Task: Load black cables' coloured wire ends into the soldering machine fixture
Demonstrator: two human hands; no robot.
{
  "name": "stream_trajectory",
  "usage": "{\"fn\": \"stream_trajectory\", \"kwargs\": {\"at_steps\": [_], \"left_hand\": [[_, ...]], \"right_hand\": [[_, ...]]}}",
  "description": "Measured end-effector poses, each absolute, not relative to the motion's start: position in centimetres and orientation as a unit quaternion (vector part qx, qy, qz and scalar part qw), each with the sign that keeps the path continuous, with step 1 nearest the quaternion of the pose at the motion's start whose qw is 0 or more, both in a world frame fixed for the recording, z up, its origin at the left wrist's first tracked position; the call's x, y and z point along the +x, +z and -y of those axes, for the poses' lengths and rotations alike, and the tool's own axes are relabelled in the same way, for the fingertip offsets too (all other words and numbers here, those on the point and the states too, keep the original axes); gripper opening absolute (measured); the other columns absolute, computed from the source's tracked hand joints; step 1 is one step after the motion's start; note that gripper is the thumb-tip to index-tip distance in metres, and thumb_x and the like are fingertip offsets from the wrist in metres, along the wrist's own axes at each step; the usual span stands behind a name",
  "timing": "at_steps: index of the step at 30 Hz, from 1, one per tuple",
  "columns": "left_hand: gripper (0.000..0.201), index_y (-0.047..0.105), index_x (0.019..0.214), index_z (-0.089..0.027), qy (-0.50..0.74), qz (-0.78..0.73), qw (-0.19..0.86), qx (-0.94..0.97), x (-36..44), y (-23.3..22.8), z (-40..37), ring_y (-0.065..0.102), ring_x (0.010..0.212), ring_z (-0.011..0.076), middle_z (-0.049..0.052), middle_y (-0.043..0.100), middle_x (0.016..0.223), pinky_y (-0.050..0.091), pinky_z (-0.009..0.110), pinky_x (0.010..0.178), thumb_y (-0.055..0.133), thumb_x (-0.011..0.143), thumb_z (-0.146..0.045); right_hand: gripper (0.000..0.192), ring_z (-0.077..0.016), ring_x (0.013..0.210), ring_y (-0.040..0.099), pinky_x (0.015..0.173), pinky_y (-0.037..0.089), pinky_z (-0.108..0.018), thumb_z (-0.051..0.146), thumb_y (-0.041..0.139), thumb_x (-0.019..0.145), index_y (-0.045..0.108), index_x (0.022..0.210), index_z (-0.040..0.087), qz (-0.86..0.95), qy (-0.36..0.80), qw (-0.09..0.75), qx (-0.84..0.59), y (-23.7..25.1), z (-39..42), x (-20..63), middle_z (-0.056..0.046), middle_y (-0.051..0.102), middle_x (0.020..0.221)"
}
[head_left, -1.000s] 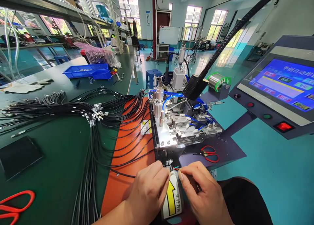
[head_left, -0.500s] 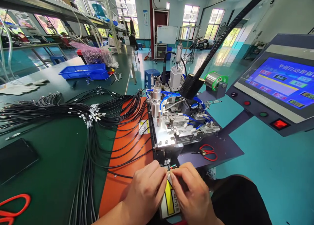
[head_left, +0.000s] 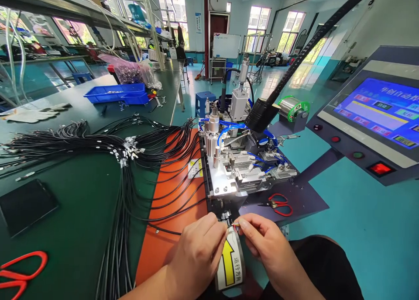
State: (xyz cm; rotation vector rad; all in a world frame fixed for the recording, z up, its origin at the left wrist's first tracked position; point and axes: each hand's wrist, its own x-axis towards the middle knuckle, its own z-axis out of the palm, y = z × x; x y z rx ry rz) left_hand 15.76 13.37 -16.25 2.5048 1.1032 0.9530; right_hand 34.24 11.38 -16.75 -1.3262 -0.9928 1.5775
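Note:
My left hand point(head_left: 204, 243) pinches a black cable point(head_left: 170, 232) close to its stripped end. Fine coloured wires point(head_left: 235, 224) come out of that end, and the thumb and forefinger of my right hand point(head_left: 262, 236) are closed on their tips. Both hands are just in front of the metal machine point(head_left: 242, 169), above a white label with a yellow arrow point(head_left: 229, 265). Other black cables point(head_left: 176, 191) run from the bundle across the orange board point(head_left: 163, 252) to the machine's left edge.
Red-handled scissors point(head_left: 279, 205) lie on the machine's base plate. Another red-handled pair point(head_left: 26, 269) rests at the table's lower left, near a black phone-like slab point(head_left: 28, 208). A control screen point(head_left: 376, 108) stands at right, a solder spool point(head_left: 293, 108) behind. Blue trays point(head_left: 116, 94) sit further back.
My right hand has moved a little to the right, away from my left, and its fingers now hold the wire tips. The view has shifted slightly, and more of the arrow label shows.

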Motion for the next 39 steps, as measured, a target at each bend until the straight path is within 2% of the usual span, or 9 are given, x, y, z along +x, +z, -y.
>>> {"fn": "stream_trajectory", "kwargs": {"at_steps": [8,13,17,20,23,30,39], "left_hand": [[0.017,0.06,0.084,-0.016,0.318,-0.381,0.119,0.86,15.8,-16.3,-13.3,0.042,0.067,0.0146,0.003,0.046,0.074,0.031,0.029,0.058,0.048,0.097,-0.015],[0.017,0.06,0.083,-0.016,0.32,-0.376,0.112,0.862,15.8,-16.3,-13.3,0.042,0.066,0.0146,0.003,0.046,0.074,0.032,0.029,0.057,0.048,0.096,-0.015],[0.018,0.06,0.082,-0.015,0.317,-0.381,0.103,0.862,16.0,-16.2,-13.4,0.043,0.065,0.0147,0.003,0.047,0.074,0.034,0.029,0.057,0.048,0.096,-0.015],[0.017,0.062,0.085,-0.015,0.315,-0.385,0.103,0.861,16.0,-16.1,-13.4,0.045,0.066,0.0151,0.003,0.049,0.075,0.037,0.028,0.058,0.048,0.096,-0.015],[0.015,0.064,0.096,-0.016,0.32,-0.395,0.098,0.856,15.8,-16.2,-13.6,0.048,0.07,0.0166,0.003,0.053,0.078,0.041,0.029,0.062,0.05,0.095,-0.016],[0.025,0.06,0.115,-0.016,0.32,-0.421,0.097,0.843,15.5,-16.5,-14.1,0.052,0.085,0.021,0.008,0.058,0.096,0.049,0.035,0.073,0.044,0.096,-0.014],[0.025,0.062,0.114,-0.02,0.305,-0.438,0.137,0.834,15.6,-16.6,-14.0,0.051,0.084,0.0204,0.006,0.057,0.095,0.05,0.035,0.074,0.042,0.098,-0.018]], "right_hand": [[0.04,-0.0094,0.054,0.029,0.048,0.019,-0.023,0.055,0.058,0.094,0.062,0.087,0.016,0.419,0.604,0.398,-0.549,-16.6,-11.3,34.7,0.004,0.037,0.061],[0.04,-0.013,0.059,0.044,0.048,0.028,-0.023,0.054,0.061,0.092,0.07,0.094,0.016,0.477,0.537,0.387,-0.578,-15.8,-11.4,34.6,-0.002,0.054,0.071],[0.035,-0.016,0.067,0.053,0.054,0.035,-0.024,0.05,0.058,0.094,0.07,0.093,0.018,0.512,0.494,0.359,-0.604,-14.9,-11.6,34.5,-0.002,0.061,0.076],[0.032,-0.015,0.07,0.054,0.059,0.037,-0.024,0.048,0.056,0.096,0.068,0.09,0.019,0.538,0.465,0.351,-0.609,-15.0,-12.0,34.4,0.0,0.061,0.076],[0.034,-0.0149,0.072,0.055,0.063,0.04,-0.024,0.049,0.056,0.096,0.067,0.09,0.018,0.53,0.474,0.367,-0.601,-16.0,-12.6,34.4,0.0,0.062,0.079],[0.037,-0.0165,0.072,0.055,0.066,0.044,-0.026,0.053,0.057,0.094,0.066,0.089,0.017,0.506,0.492,0.409,-0.579,-18.5,-14.0,34.0,-0.002,0.063,0.082],[0.04,-0.0181,0.075,0.056,0.067,0.044,-0.027,0.056,0.053,0.095,0.063,0.089,0.018,0.512,0.483,0.4,-0.587,-18.4,-14.1,33.6,-0.002,0.063,0.082]]}}
